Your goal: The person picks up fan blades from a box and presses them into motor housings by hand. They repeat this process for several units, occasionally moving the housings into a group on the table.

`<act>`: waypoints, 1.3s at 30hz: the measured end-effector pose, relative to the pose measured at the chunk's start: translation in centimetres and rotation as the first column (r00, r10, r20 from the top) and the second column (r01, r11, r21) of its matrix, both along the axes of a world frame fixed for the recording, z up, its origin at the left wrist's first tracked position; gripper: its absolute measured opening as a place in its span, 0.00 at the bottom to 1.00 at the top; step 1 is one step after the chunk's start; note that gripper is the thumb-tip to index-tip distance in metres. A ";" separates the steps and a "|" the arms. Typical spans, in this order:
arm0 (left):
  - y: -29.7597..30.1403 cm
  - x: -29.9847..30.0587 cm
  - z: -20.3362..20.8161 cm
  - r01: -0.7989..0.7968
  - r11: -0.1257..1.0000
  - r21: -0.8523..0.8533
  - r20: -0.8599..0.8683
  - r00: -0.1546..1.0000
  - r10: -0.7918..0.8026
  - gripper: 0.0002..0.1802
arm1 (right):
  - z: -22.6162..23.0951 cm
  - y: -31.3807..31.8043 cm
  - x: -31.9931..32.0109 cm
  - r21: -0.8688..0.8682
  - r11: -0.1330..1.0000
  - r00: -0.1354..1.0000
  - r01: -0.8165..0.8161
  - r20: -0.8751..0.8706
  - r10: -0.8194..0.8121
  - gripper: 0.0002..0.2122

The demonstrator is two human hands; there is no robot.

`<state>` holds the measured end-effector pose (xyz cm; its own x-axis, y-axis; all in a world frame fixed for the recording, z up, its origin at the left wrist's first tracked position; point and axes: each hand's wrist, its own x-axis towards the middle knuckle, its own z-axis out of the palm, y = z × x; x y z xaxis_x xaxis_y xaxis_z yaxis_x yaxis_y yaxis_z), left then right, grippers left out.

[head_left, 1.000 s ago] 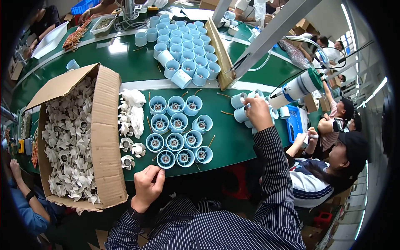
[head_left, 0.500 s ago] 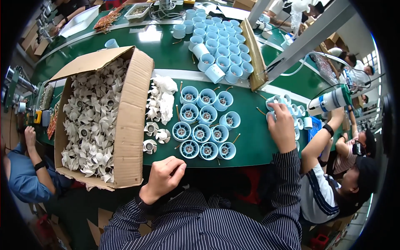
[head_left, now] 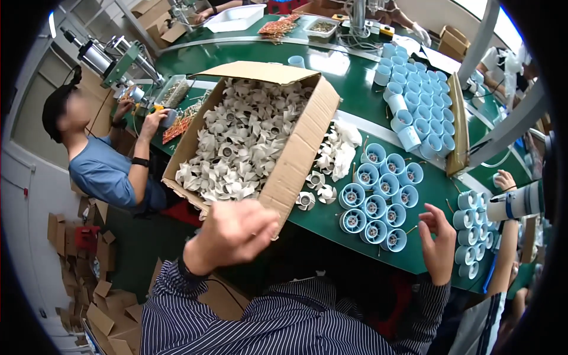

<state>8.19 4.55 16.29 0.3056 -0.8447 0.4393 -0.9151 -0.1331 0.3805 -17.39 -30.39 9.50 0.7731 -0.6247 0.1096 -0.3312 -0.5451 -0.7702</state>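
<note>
At the worktop's (head_left: pixel 435 186) near edge, my right hand (head_left: pixel 436 244) hovers spread, empty; left hand (head_left: pixel 232 235) blurred, grip unclear: best clear the carton's (head_left: pixel 303 151) rim.

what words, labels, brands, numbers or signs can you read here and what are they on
None can be read.
No legible print shows on the cardboard box or the blue cups.
Any marking on the white cylinder is too small or blurred.
</note>
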 end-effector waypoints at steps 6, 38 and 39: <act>4.2 12.5 1.7 -0.360 0.830 0.425 0.134 0.932 0.336 0.27 | 1.3 2.1 -1.7 -0.017 0.994 0.993 -0.106 0.057 0.107 0.12; 2.2 18.3 -6.3 -0.494 0.811 0.313 0.080 0.865 0.495 0.24 | -1.4 3.9 -1.9 -0.001 0.996 0.988 -0.089 0.128 0.089 0.05; 2.0 18.4 -6.2 -0.473 0.825 0.309 0.079 0.877 0.473 0.23 | -1.5 4.1 -2.0 0.006 0.995 0.987 -0.097 0.126 0.095 0.05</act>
